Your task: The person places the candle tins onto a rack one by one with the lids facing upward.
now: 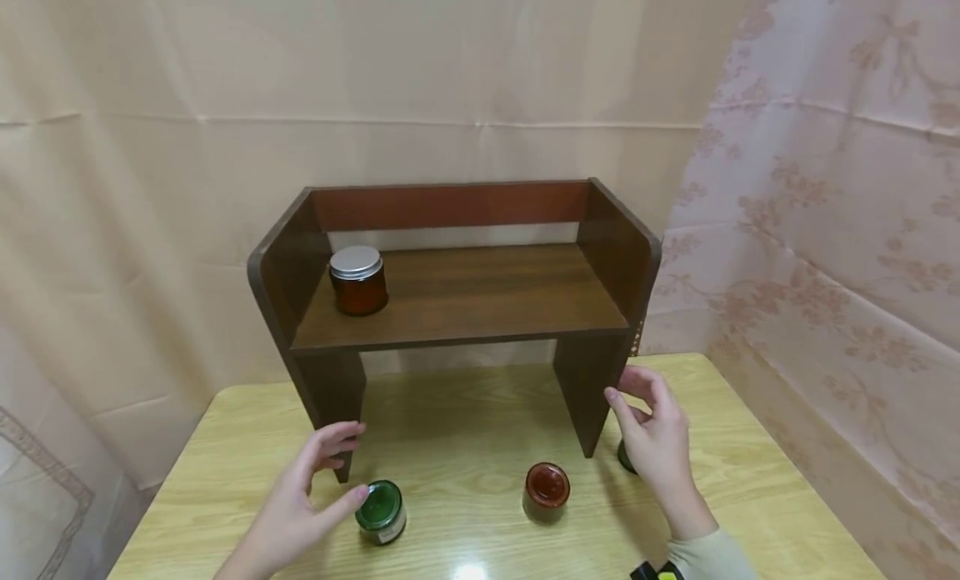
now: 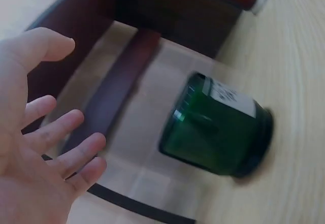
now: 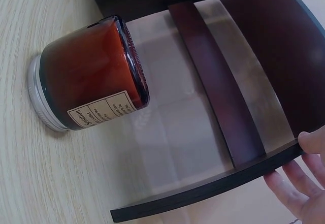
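My right hand (image 1: 662, 442) grips the front edge of the right side panel (image 1: 596, 388) of a dark brown wooden desk shelf (image 1: 465, 297). In the right wrist view the thumb lies inside that panel and the fingers outside it. My left hand (image 1: 296, 509) is held with fingers spread and nothing in it, just in front of the left side panel (image 1: 330, 397). Beside its thumb a green glass candle jar (image 1: 384, 513) stands upside down on its dark lid. An amber candle jar (image 3: 91, 76), also upside down, rests on its silver lid in front of the shelf.
Another amber jar (image 1: 360, 284) with a silver lid stands upright at the left of the upper board. Partly behind my right hand is a dark green round thing (image 1: 627, 458) on the light wooden table (image 1: 457, 447). Curtains (image 1: 450, 80) hang behind and to the right.
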`<state>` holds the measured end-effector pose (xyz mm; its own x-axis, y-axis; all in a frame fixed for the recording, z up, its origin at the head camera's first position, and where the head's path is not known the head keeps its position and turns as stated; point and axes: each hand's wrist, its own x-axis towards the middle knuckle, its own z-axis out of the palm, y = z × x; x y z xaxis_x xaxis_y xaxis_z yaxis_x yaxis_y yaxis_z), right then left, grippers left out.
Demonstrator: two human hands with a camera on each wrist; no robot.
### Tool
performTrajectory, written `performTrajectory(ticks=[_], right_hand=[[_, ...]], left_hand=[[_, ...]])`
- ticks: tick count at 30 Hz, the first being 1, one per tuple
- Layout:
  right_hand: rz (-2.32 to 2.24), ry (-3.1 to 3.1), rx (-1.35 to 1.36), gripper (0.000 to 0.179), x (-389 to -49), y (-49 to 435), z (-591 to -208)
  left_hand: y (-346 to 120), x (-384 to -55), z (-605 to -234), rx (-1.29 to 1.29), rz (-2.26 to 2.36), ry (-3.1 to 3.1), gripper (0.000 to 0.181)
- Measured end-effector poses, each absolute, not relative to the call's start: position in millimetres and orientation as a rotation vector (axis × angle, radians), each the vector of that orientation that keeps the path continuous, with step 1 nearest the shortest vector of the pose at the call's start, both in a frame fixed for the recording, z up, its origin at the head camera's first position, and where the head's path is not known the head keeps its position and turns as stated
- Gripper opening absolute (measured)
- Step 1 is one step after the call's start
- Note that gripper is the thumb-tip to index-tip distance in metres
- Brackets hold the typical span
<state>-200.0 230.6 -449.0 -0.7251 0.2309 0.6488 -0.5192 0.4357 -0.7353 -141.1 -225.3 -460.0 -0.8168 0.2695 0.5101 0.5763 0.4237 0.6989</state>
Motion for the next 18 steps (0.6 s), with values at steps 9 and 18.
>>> performTrajectory(ticks=[9,18], right_hand=[[1.349,-1.993,0.238,0.035,-197.4,232.1,-448.0],[1.407,-2.017,0.192,0.034,-199.9,231.9,-446.4]], left_hand=[[-230.0,-142.5,-476.2,-0.635,-1.209,-2.488,0.080],[-235.1,-147.1,-489.2,-0.793,-1.264,-2.440,0.084]])
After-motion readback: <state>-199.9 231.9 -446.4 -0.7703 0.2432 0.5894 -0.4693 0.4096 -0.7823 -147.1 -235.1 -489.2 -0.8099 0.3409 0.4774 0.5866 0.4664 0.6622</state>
